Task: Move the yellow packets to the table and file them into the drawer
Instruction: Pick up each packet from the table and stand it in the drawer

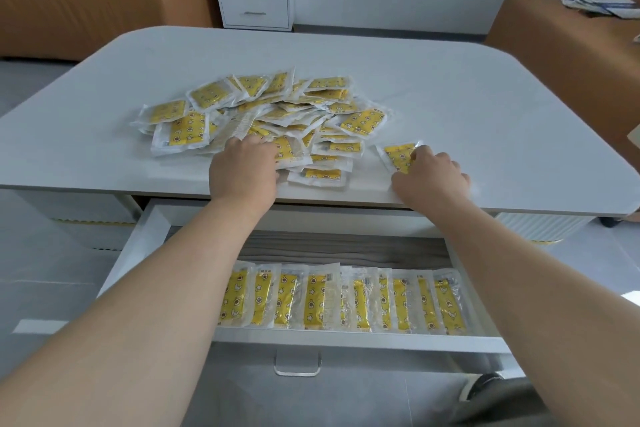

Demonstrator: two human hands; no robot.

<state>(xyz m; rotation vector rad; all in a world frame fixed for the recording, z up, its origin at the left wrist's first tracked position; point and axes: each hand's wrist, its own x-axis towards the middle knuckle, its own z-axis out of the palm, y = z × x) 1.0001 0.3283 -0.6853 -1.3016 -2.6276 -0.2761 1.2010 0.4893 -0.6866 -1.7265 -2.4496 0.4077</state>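
white table (450, 87): left hand (244, 172) flat on packet pile (263, 114); right hand (431, 173) pinching lone packet (398, 154).

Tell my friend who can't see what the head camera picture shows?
Two bare hands reach into yellow packets on a white table: the left hand rests on the big pile, the right hand touches one separate packet. Below, an open drawer holds a row of packets standing on edge.

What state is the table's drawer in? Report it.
Open: the drawer is pulled out below the table, exposing a filed row of yellow packets.
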